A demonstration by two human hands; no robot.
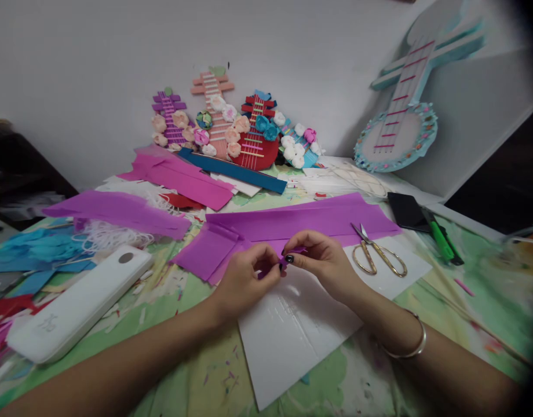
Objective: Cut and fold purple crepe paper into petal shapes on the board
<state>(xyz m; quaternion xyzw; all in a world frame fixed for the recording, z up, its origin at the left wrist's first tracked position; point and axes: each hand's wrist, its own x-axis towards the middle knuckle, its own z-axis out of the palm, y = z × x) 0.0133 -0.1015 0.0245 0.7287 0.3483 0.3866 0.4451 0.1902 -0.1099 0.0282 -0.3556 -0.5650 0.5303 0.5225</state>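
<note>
Over a white board [301, 324], my left hand [251, 275] and my right hand [321, 260] meet with fingertips pinched together. Both grip a small strip of purple crepe paper [284, 263], mostly hidden by the fingers. Just behind the hands lies a long sheet of purple crepe paper [318, 217]. A folded stack of purple crepe paper [212, 249] sits beyond my left hand. Gold-handled scissors [373, 252] rest with blades slightly apart on the board, to the right of my right hand.
A white oblong device [81, 304] lies at the left beside blue paper [40, 249]. Pink paper [183, 174] and a dark blue strip [234, 169] are farther back. Flower-decorated paper instruments [253, 139] lean on the wall. A black phone [408, 211] and green cutter [441, 237] lie right.
</note>
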